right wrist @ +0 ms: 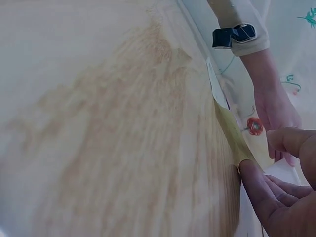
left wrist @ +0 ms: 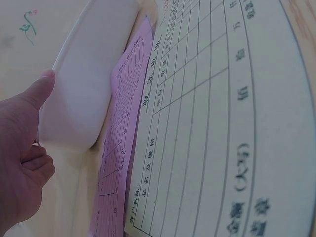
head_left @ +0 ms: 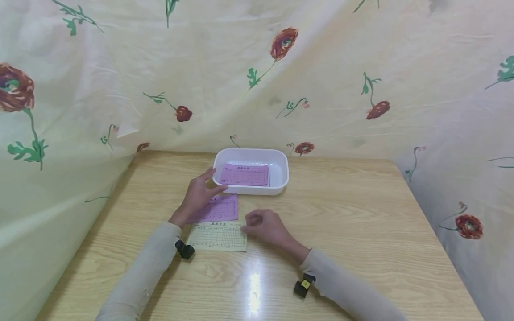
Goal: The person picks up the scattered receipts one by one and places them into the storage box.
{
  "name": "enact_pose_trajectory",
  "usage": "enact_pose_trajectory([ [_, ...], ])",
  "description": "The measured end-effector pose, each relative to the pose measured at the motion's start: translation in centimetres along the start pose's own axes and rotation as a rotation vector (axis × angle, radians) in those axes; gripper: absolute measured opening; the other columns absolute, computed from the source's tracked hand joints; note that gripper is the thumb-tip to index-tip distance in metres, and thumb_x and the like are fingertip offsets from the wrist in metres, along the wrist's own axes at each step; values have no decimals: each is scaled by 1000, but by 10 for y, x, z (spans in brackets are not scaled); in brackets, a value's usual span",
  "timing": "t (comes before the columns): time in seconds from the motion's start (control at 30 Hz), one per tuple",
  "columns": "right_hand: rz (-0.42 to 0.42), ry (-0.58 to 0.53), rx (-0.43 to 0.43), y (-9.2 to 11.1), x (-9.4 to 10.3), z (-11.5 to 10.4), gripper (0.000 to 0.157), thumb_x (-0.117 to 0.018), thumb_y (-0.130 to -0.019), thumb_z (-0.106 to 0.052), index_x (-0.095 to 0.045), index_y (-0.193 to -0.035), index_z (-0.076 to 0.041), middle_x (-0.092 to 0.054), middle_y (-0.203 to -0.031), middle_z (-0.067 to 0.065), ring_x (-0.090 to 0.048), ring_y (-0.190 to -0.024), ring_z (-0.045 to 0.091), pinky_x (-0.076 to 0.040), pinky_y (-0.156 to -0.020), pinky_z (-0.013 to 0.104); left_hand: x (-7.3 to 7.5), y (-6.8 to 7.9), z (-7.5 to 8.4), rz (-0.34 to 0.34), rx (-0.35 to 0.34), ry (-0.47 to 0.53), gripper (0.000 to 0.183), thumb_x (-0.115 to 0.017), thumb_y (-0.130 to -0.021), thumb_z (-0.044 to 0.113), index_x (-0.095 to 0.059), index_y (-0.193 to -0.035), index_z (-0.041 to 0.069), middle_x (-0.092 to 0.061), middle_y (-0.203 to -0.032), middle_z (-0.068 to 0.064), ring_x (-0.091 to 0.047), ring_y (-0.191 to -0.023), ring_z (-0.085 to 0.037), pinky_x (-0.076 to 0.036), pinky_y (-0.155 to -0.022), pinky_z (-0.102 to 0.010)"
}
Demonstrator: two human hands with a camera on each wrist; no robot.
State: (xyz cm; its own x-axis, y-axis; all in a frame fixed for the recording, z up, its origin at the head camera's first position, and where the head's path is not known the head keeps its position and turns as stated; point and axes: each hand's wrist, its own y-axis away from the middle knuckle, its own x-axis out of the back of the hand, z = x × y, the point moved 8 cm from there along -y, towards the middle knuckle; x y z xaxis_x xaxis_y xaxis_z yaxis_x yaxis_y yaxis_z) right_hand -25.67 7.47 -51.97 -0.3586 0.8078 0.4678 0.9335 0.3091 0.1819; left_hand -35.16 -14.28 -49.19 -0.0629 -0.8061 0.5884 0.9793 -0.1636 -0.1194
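Note:
My left hand (head_left: pixel 197 192) grips the left end of a white plastic tub (head_left: pixel 257 191), with the thumb (left wrist: pixel 42 89) at its rim. Inside the tub lies a purple receipt slip (head_left: pixel 245 175). Just in front of the tub, another purple receipt slip (head_left: pixel 222 208) lies on the table, partly hidden by the left hand. Nearer still is a pale yellow receipt slip (head_left: pixel 217 237) printed with a grid. My right hand (head_left: pixel 268 227) pinches that slip's right edge, its fingers curled. The right wrist view shows the yellow slip (right wrist: pixel 229 123) bowed up off the wood.
The wood-grain table (head_left: pixel 361 223) bears the tub near its back edge. Flower-patterned cloth (head_left: pixel 225 67) hangs behind and along both sides. Black camera straps (head_left: pixel 305 285) sit on both wrists, and a bright light reflection (head_left: pixel 254 290) shows on the tabletop at the front.

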Motion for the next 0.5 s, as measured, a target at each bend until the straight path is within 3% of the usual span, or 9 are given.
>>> enact_pose_trajectory([
  [0.5, -19, 53, 48, -2, -10, -5, 42, -87, -80, -19, -72, -115, 0, -78, -91, 4, -73, -82, 14, -62, -76, 28, 2, 2, 1, 6, -24, -6, 88, -77, -88, 51, -42, -153, 3, -35, -162, -16, -31, -152, -31, -25, -126, -47],
])
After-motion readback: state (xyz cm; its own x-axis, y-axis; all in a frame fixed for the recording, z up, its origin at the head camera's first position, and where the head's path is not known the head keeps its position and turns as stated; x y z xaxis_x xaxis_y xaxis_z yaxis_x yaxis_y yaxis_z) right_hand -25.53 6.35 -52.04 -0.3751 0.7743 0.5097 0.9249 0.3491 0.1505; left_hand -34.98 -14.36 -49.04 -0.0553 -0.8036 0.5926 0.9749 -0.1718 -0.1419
